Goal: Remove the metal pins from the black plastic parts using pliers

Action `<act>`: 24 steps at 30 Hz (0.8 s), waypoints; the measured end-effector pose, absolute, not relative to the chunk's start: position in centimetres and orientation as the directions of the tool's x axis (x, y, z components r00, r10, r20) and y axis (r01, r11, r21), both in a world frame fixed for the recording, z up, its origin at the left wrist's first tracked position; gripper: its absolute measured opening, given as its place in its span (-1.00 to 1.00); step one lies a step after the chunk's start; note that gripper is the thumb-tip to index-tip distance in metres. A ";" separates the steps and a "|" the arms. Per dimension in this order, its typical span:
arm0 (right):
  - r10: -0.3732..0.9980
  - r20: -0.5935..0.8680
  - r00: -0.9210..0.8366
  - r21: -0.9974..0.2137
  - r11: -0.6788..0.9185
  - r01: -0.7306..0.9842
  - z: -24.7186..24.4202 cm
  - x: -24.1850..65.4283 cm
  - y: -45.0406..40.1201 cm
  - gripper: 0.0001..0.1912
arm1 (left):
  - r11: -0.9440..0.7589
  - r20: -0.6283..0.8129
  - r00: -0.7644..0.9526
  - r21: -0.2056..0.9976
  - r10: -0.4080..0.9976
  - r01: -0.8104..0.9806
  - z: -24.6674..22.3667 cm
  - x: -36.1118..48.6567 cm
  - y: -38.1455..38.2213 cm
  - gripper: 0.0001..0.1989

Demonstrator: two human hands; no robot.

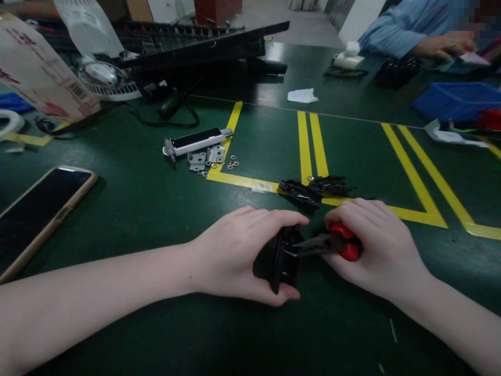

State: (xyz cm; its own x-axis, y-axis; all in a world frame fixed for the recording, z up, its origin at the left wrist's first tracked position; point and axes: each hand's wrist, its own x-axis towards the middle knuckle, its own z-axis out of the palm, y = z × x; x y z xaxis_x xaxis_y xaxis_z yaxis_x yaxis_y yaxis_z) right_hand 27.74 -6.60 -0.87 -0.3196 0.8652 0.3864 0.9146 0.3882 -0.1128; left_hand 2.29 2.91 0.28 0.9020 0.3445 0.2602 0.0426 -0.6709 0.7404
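Between the thumb and fingers of my left hand [242, 256] is a small black plastic part [286, 258], held on edge above the green table. My right hand [376, 248] is closed around the red handles of needle-nose pliers [323, 244]. The jaws of the pliers point left and meet the black part's right side; whether they grip it, I cannot tell. Just beyond my hands lie two similar black parts, one [300, 193] on the left and another [331, 185] on the right.
Metal brackets [206, 157], several small rings [233, 163] and a white-and-black bar [199, 142] lie ahead. A phone [43, 214] rests at left. Long black frames [203, 49] and a carton [43, 68] stand behind. A co-worker's hand [442, 46] is near a blue bin [456, 107].
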 end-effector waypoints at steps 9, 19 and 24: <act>0.838 0.414 -0.356 -0.072 0.419 0.905 -1.0 27.9 -6.3 -0.86 | -0.663 0.251 0.907 0.748 0.338 0.040 0.3 2.6 3.1 -0.27; 0.841 0.400 -0.364 -0.058 0.420 0.906 -1.2 27.8 -6.3 -0.83 | -0.640 0.164 0.935 0.764 0.314 0.081 0.6 2.8 3.3 -0.21; 0.846 0.386 -0.369 -0.071 0.426 0.902 -1.1 27.6 -6.2 -0.86 | -0.624 0.145 0.935 0.776 0.323 0.095 0.5 2.8 3.2 -0.21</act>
